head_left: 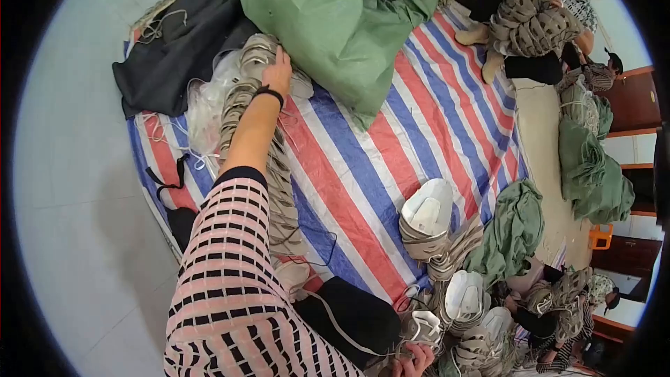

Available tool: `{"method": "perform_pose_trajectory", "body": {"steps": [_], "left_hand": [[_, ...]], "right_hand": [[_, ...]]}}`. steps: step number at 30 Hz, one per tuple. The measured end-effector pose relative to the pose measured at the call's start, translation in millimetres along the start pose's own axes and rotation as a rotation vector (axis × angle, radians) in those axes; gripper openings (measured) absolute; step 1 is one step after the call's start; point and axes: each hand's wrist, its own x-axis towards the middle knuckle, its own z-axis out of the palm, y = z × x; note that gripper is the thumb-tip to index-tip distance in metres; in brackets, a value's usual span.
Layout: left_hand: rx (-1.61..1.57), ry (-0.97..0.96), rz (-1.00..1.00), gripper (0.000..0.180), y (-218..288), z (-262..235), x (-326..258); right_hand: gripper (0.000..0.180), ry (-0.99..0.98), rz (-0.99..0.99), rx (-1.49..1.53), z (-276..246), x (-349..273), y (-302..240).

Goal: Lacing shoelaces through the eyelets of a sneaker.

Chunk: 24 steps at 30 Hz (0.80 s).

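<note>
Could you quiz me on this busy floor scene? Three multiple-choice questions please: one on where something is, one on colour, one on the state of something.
1. Where does the left hand rest?
A. on the long strung stack of shoe-sole pieces
B. on the bare floor
C. on an orange stool

2. What colours are the stripes of the tarp?
A. yellow and black
B. red, blue and white
C. plain brown

3. How is the left arm?
A. folded in the lap
B. hidden behind the back
C. stretched forward, away from the body

Answers: 1 A, the fingers lie on top of the stack beside the green sack; 2 B, those stripes run across it; 3 C, the forearm reaches far out.
</note>
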Motion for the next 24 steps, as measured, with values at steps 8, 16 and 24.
{"method": "perform_pose_trajectory", "body": {"steps": [8, 16, 24], "left_hand": [[-0.074, 0.204, 0.030, 0.037, -27.6, 11.4, 35.0], [-0.300, 0.549, 0.234, 0.037, -73.5, -46.4, -17.7], [-0.470, 0.651, 0.634, 0.061, 22.2, -96.1, -103.7]], "right_hand": [[0.016, -0.004, 0.055, -0.031, 5.5, 28.2, -0.8], [0.017, -0.014, 0.110, 0.031, -3.0, 29.1, -3.4], [0.014, -0.033, 0.413, 0.179, -17.2, 16.7, -19.2]]}}
